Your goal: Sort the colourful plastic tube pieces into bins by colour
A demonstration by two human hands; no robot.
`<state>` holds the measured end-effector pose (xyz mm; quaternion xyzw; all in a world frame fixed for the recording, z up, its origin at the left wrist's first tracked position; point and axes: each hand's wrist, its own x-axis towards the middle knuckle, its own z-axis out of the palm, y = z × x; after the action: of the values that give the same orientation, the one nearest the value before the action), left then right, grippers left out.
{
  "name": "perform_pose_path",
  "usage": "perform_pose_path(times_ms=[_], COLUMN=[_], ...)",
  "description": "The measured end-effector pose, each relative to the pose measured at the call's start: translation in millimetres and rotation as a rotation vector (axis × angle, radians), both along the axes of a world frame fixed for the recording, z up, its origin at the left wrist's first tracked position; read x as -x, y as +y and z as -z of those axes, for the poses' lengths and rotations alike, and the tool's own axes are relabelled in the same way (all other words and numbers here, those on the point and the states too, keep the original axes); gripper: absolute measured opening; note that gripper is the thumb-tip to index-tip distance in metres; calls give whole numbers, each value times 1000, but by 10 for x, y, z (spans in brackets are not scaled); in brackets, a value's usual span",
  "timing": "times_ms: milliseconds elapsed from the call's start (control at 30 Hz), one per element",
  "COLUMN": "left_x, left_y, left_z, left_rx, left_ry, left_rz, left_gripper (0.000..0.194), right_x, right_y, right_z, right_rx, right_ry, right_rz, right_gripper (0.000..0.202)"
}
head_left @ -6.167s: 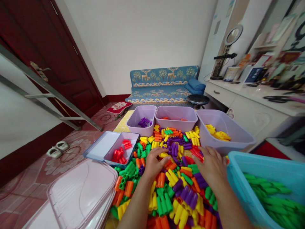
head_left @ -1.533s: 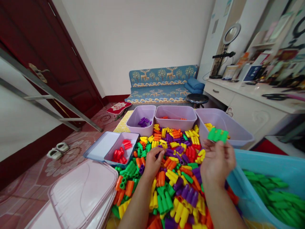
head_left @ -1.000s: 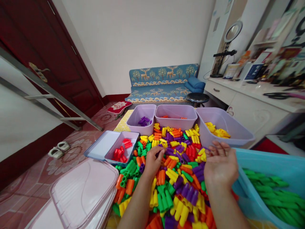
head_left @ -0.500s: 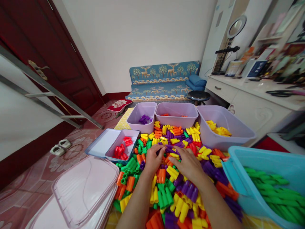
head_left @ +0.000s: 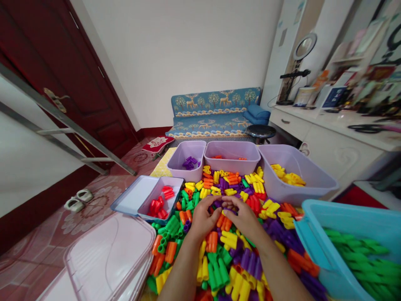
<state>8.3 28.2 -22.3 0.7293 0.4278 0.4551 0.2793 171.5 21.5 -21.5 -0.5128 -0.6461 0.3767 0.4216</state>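
Note:
A large pile of finger-shaped plastic tube pieces (head_left: pixel 217 265) in purple, green, orange and yellow, with some red, covers the table. Over its middle, my left hand (head_left: pixel 204 217) curls its fingers round purple plastic tube pieces (head_left: pixel 216 203). My right hand (head_left: pixel 243 215) faces it, fingers bent inward and closed on purple pieces too. The fingertips of both hands come close together, and they partly hide what is held. Orange pieces (head_left: pixel 224 223) lie just below the hands.
Behind the pile stand lilac bins with purple pieces (head_left: pixel 189 163), orange pieces (head_left: pixel 217 157) and yellow pieces (head_left: pixel 288 175). A small box (head_left: pixel 180 196) at left holds red pieces. At right, a turquoise bin (head_left: pixel 316 242) contains green ones. Stacked lids (head_left: pixel 109 255) lie front left.
My hands have drawn closer together, and the right fingers, more stretched out before, are now bent inward round purple pieces. The whole scene sits slightly lower in view.

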Motion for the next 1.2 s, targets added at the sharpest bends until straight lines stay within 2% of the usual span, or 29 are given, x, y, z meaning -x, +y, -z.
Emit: perform_pose_path(times_ms=[133,233,333,533,667,733,833,933,1067,1133,1200], left_x=[-1,-1,7,26,51,73,117,160,180,176,171], left_y=[18,11,1,-29,11,80,244,449,659,681,634], left_z=[44,43,27,-25,-113,-207,-412,-632,-814,-834,-805], left_rx=[14,5,-18,-35,39,131,268,308,361,381,348], left_ry=[-62,-107,-150,-274,-420,-563,-898,-1112,-1189,-1167,-1105], left_rz=[-24,-110,-219,-347,-413,-386,-256,-175,-203,-206,-181], left_gripper=[24,18,18,23,30,33,38,50,74,79,77], right_x=[6,-7,-21,-22,-18,-18,-22,-28,-35,-34,-31], right_y=[-25,-28,-20,-35,-58,-60,-57,-54,-57,-60,-62], right_z=[-21,-20,-1,-19,-62,-68,-58,-42,-31,-32,-37], right_rx=[-39,-32,-9,-8,-11,-14,-20,-27,-26,-28,-29], right_ry=[-55,-87,-104,-129,-138,-151,-165,-180,-188,-181,-169], right_rz=[32,60,83,94,85,85,83,84,78,78,80], right_gripper=[31,29,28,26,25,25,26,26,26,26,26])
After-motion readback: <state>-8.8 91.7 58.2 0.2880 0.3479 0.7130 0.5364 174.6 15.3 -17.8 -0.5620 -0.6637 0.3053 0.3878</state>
